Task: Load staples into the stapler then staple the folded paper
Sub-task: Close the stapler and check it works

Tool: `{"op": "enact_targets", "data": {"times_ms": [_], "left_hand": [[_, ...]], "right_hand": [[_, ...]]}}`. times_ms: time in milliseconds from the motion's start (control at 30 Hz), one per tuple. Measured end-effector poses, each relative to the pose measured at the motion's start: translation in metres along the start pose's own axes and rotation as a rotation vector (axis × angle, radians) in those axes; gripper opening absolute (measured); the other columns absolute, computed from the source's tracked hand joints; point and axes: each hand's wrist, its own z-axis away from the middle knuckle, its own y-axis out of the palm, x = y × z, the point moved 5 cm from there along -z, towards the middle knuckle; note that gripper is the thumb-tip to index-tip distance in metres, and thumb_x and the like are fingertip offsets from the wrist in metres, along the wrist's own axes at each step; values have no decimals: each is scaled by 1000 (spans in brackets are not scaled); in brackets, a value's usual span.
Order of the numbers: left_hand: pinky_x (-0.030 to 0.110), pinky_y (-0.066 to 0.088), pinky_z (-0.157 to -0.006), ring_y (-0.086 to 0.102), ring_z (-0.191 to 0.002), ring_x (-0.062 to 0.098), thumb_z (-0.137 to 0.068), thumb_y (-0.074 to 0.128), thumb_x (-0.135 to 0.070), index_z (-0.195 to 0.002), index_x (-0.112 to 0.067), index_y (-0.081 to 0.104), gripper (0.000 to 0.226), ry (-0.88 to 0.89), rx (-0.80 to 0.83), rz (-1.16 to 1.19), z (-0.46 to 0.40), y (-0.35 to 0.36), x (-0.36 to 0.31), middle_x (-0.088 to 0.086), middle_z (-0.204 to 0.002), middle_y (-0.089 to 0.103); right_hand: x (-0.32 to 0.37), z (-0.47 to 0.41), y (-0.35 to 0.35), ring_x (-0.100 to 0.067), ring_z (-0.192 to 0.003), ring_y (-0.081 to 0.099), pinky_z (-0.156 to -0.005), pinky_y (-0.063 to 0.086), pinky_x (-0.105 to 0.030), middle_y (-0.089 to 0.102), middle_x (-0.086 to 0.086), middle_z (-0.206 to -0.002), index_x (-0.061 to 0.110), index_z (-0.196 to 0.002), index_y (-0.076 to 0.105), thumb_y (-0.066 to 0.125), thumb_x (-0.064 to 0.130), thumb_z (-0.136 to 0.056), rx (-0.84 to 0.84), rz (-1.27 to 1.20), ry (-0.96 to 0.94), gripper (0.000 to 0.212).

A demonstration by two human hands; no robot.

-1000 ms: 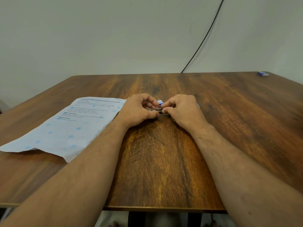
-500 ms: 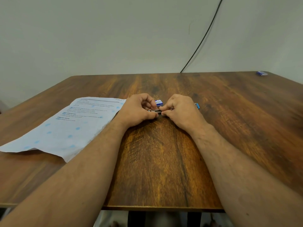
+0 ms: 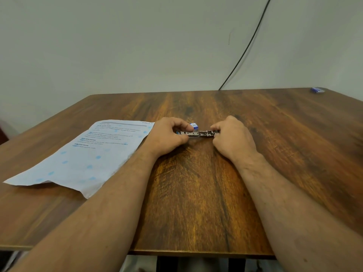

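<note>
A small metal stapler lies swung out flat and long on the wooden table, its silver channel facing up. My left hand pinches its left end and my right hand pinches its right end. A small blue and white staple box sits just behind the stapler, partly hidden by my left fingers. The printed white paper lies flat to the left, touching my left wrist.
Another small blue box rests at the far right corner of the table. A black cable runs down the wall behind the table's back edge. The table's front edge is near my elbows.
My hands have moved apart, and the stapler between them has gone from folded and mostly hidden to stretched out flat, with its metal channel showing.
</note>
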Motion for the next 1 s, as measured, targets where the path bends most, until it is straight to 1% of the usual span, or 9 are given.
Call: {"op": "enact_targets", "data": {"times_ms": [167, 333, 600, 667, 733, 767, 833, 933, 1000], "left_hand": [[3, 42, -66, 60, -69, -12, -78, 82, -19, -101, -32, 77, 27, 4, 31, -19, 0, 1, -1, -19, -82, 69], [14, 42, -60, 58, -62, 0, -81, 80, -26, -91, -32, 80, 12, -13, -13, -23, -1, -1, -1, -16, -71, 69], [26, 51, -80, 64, -94, 13, -91, 73, -23, -104, -25, 79, 15, -110, -115, 238, -1, -15, 6, -5, -100, 75], [26, 51, -78, 64, -98, 16, -92, 72, -22, -104, -25, 79, 15, -118, -113, 271, -1, -15, 6, -3, -102, 75], [26, 51, -76, 64, -98, 18, -92, 72, -22, -104, -25, 79, 15, -118, -111, 293, -1, -14, 6, -2, -104, 75], [27, 52, -75, 64, -98, 18, -92, 72, -21, -104, -25, 79, 14, -118, -108, 299, -1, -14, 6, -1, -104, 75], [30, 55, -78, 64, -99, 19, -92, 72, -20, -103, -24, 79, 14, -117, -107, 315, 0, -14, 6, -1, -104, 75], [32, 57, -81, 64, -104, 22, -91, 72, -19, -103, -22, 79, 14, -118, -116, 362, 0, -16, 7, 1, -106, 75], [31, 56, -80, 64, -104, 22, -91, 72, -18, -102, -22, 79, 14, -107, -109, 367, 1, -16, 6, 1, -106, 75]], "right_hand": [[-2, -1, 1, -24, -101, 58, -81, 44, -33, 48, 1, -102, 32, -115, 73, 58, 20, -98, 5, 19, 28, 26], [-4, -1, 0, -22, -96, 56, -85, 45, -35, 51, 0, -103, 36, -115, 72, 57, 24, -99, -30, -92, 35, 25], [-15, 0, -6, -13, -105, 61, -93, 48, -26, 68, 0, -118, 24, -133, 60, 62, 25, -99, -174, -483, 211, 34], [-17, -2, -6, -16, -91, 71, -78, 62, -30, 70, -1, -111, 23, -130, 61, 61, 23, -100, -203, -651, 267, 31], [-19, -3, -5, -14, -73, 72, -52, 59, -22, 71, -3, -102, 20, -128, 63, 58, 20, -101, -210, -775, 318, 27], [-20, -4, -5, -13, -69, 72, -48, 57, -20, 72, -4, -101, 20, -128, 63, 57, 18, -102, -226, -820, 329, 26], [-21, -4, -6, -13, -67, 74, -48, 58, -23, 73, -3, -100, 25, -133, 60, 58, 14, -102, -279, -899, 332, 34], [-24, -4, -6, -14, -69, 76, -51, 59, -26, 72, 1, -101, 33, -153, 37, 60, 8, -100, -323, -1049, 360, 63], [-27, -3, -9, -13, -75, 77, -53, 60, -25, 70, 4, -106, 29, -156, 30, 60, 8, -99, -338, -1129, 386, 68]]}}
